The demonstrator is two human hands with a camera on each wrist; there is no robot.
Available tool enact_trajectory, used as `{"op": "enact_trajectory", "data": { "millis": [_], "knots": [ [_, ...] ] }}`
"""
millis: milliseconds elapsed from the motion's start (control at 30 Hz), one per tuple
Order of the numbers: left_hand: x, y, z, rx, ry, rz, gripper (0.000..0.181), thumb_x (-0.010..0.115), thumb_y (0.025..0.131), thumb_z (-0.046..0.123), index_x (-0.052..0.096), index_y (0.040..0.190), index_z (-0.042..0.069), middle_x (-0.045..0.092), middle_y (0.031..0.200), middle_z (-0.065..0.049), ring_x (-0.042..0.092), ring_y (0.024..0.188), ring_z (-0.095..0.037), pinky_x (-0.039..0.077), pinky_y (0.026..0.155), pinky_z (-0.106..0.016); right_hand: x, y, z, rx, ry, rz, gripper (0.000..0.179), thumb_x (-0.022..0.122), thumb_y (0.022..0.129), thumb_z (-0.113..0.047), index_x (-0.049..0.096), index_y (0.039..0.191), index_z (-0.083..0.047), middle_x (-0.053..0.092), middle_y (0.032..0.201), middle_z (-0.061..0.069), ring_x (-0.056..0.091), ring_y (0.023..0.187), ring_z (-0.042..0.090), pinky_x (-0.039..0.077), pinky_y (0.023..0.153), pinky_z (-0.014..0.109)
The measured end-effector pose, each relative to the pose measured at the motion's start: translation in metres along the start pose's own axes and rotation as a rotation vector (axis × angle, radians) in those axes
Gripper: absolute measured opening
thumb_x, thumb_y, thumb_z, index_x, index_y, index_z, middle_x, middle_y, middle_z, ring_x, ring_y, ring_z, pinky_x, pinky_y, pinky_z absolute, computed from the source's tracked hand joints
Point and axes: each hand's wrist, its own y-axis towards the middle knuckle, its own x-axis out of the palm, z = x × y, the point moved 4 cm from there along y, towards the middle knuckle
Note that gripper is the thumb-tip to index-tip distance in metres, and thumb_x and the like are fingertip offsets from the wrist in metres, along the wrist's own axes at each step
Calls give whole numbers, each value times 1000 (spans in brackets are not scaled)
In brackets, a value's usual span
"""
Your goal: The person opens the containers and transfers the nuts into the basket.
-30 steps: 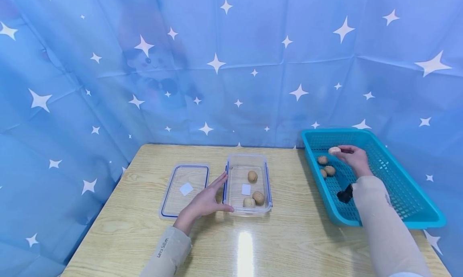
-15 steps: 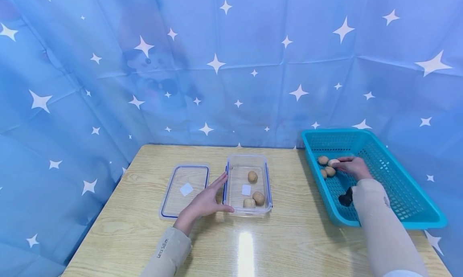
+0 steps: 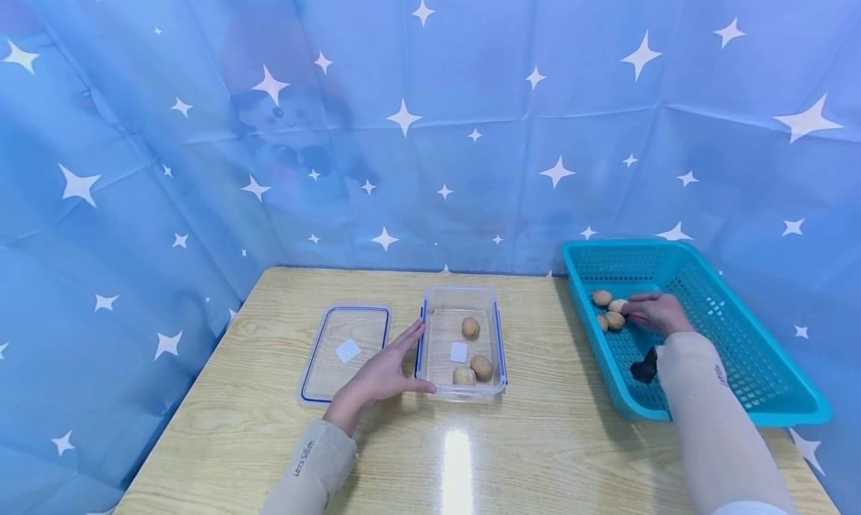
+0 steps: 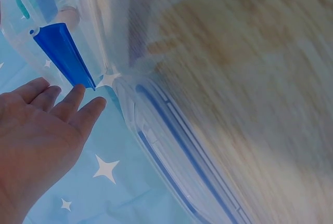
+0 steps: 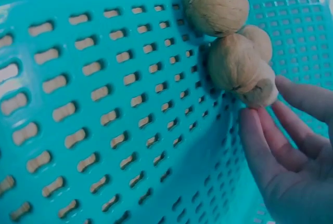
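Note:
My right hand [image 3: 662,315] reaches down into the turquoise basket [image 3: 619,395] at the right and pinches a pale walnut [image 5: 261,93] between thumb and fingertips. Three other walnuts cluster against it, the nearest a brown walnut [image 5: 231,63]. At the middle of the table stands a clear plastic box [image 3: 461,297] with blue side edges, holding three walnuts, one of them a brown walnut [image 3: 470,328] toward the back. Along the box's left side lie the spread fingers of my left hand [image 3: 380,373]; in the left wrist view they are near a blue side clip [image 4: 65,52].
Left of the box, a clear lid [image 3: 323,365] with a blue seal lies flat on the wooden table [image 3: 229,425]. A white label [image 3: 458,352] shows on the box floor. Behind the table hangs a blue star-print cloth [image 3: 471,164].
The right hand has lowered the pale walnut from above the basket floor down beside the other walnuts, then shifted very slightly. The left hand stays in place at the box.

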Motion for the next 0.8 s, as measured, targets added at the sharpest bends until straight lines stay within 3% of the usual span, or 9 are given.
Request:
{"op": "enact_trajectory", "data": {
  "millis": [100,167,233,300,467,500,633,667,800],
  "knots": [
    [0,0,0,-8,0,5,113,83,74,52,19,161,19,11,169,3,23,153,-35,30,121,-58,-2,1,0,9,26,31,61,51,104,-23,31,150,11,61,109,-3,61,79,-10,57,100,34],
    [0,0,-1,-9,-3,7,113,83,74,51,19,161,19,12,169,2,23,153,-35,30,120,-58,-3,2,1,7,28,42,58,46,105,-23,31,150,10,60,124,16,62,84,-6,54,104,37],
    [1,0,-1,-12,-5,8,113,83,74,51,19,161,19,12,169,1,23,153,-35,30,120,-58,-6,6,4,3,48,52,49,43,106,-21,40,148,3,59,131,20,62,84,-6,56,101,34],
    [0,-1,-1,-17,-9,8,112,83,74,51,19,161,20,13,169,-1,23,153,-36,31,120,-59,-8,4,1,-9,71,53,49,42,106,-20,38,149,4,65,121,14,63,85,-6,57,100,32],
    [0,-1,0,-26,-14,8,112,83,74,51,20,161,20,13,169,-1,23,153,-36,31,120,-58,-13,3,-7,-34,100,84,57,49,104,-25,36,149,8,64,125,16,60,85,-7,58,97,31],
    [1,0,0,-25,-13,7,112,83,74,51,20,161,19,13,169,-1,23,153,-35,31,120,-58,-15,6,-6,-42,97,88,57,51,104,-27,38,149,7,59,134,20,60,87,-6,58,96,31],
    [0,0,0,-14,-11,4,112,84,75,50,19,161,18,13,170,-1,24,153,-35,31,120,-58,-21,11,-8,-35,146,137,59,62,98,-34,48,145,-1,65,126,8,64,88,-5,61,91,30],
    [0,0,0,-12,-10,3,112,84,75,50,19,161,18,12,170,-1,24,153,-35,31,120,-58,-21,9,-12,-55,121,131,61,60,100,-34,45,147,1,62,130,11,62,89,-6,60,93,31],
    [1,-1,-1,-7,-7,-1,113,83,74,51,18,161,17,12,170,-2,24,152,-36,31,120,-59,-16,-6,-29,-108,101,112,64,57,101,-35,39,149,4,57,118,-3,60,87,-11,59,94,26]
  ]
}}
